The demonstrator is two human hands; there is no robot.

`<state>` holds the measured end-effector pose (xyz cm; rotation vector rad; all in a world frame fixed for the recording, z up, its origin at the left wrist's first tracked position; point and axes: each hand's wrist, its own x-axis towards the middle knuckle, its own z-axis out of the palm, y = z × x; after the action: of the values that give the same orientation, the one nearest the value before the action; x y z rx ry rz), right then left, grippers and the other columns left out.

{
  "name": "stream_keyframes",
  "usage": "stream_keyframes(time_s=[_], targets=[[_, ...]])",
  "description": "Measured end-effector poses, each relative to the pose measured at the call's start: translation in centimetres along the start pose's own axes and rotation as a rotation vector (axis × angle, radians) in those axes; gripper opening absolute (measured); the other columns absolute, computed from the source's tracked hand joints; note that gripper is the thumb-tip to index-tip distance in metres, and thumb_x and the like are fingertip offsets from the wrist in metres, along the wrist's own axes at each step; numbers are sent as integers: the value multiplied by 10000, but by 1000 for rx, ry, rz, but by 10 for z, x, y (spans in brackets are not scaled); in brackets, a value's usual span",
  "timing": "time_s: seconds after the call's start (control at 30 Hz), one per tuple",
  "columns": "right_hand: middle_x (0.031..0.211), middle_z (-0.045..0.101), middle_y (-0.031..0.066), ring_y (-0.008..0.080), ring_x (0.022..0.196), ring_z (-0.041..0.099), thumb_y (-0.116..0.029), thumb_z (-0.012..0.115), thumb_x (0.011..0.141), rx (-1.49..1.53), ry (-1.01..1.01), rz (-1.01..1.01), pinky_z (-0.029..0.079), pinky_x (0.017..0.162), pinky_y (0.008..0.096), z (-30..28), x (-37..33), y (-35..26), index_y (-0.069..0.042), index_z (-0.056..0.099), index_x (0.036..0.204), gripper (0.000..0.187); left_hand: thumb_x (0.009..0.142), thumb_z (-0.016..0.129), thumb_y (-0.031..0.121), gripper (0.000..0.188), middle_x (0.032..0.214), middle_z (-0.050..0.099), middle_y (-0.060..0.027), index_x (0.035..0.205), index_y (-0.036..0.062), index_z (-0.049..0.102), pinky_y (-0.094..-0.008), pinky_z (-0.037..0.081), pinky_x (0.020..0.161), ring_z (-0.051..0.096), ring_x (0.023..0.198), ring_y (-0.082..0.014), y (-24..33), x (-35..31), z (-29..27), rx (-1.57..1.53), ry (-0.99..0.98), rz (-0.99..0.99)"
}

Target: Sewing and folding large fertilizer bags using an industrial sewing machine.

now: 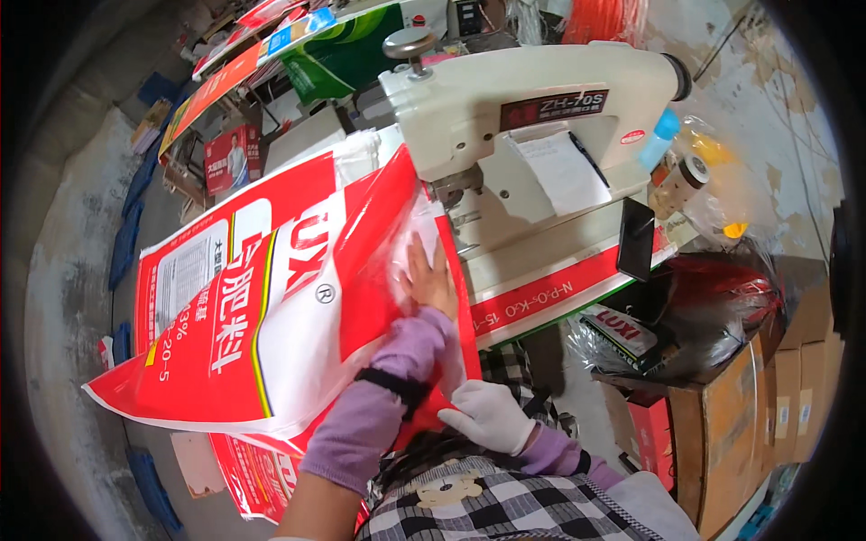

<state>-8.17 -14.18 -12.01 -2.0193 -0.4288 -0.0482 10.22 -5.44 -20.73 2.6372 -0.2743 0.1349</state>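
Observation:
A large red and white printed sack, its surface wrinkled, lies across the table in front of a cream-coloured sewing machine. My left hand is bare and rests flat on the sack near its right edge, fingers stretched toward the machine. My right hand, in a white glove, is closed at the sack's near right edge, with the thumb toward the sack. What lies within its fingers is partly hidden. The sack's far right corner reaches up beside the needle area.
A notepad with a pen lies on the machine bed, and a black phone near its right end. Cardboard boxes stand at the right. Behind the phone are a jar and a blue bottle. More printed sacks hang below left.

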Motion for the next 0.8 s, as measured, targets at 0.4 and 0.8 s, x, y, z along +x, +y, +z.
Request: stream_keyframes(time_s=[0.4,0.8], targets=[[825,612,163,326,816,601,-231,611,860,212,-7,201,480,727,387,-13,-11,62,14,653,857,248,540,824,222,694,1410,407,-197,1201,156,622,-644,273,1023,332,1328,-456,-10,-187,-293,328,-121,193],[862,666,173,339,850,646,-455,577,877,-20,71,203,521,750,418,33,29,28,-4,684,900,464,730,680,258,646,1066,666,-163,1336,182,471,-478,533,766,669,857,-365,-343,-161,-261,783,-363,-83]])
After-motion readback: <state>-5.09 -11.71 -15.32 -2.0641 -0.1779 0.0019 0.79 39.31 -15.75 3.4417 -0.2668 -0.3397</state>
